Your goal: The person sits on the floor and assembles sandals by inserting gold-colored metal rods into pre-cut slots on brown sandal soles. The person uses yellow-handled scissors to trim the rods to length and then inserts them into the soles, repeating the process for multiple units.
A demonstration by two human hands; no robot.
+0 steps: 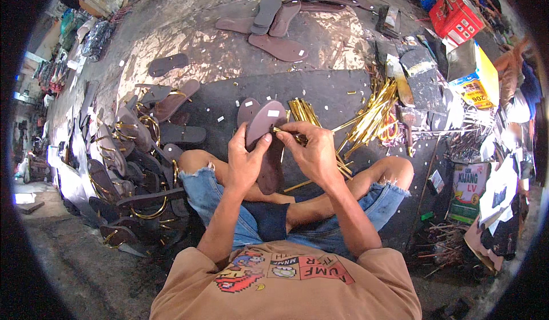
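Note:
My left hand (247,155) is closed round a brown sandal sole (265,118) with a small white label at its toe end. The thumb presses on its upper face. At the sole's right edge, my right hand (313,147) pinches a narrow gold strap (277,129) between thumb and fingertips; whether its end sits in the sole I cannot tell. Behind the held sole shows another labelled brown sole (247,109), and a darker sole (270,177) lies below it, partly hidden by my left hand. Just past my right hand lies a bundle of gold strips (304,112).
A larger heap of gold strips (374,114) lies on the dark mat (220,94) to the right. Sandals with gold straps (134,128) pile up at left. Loose soles (278,48) lie at the far side. Boxes (454,14) and a tin (470,188) stand at right.

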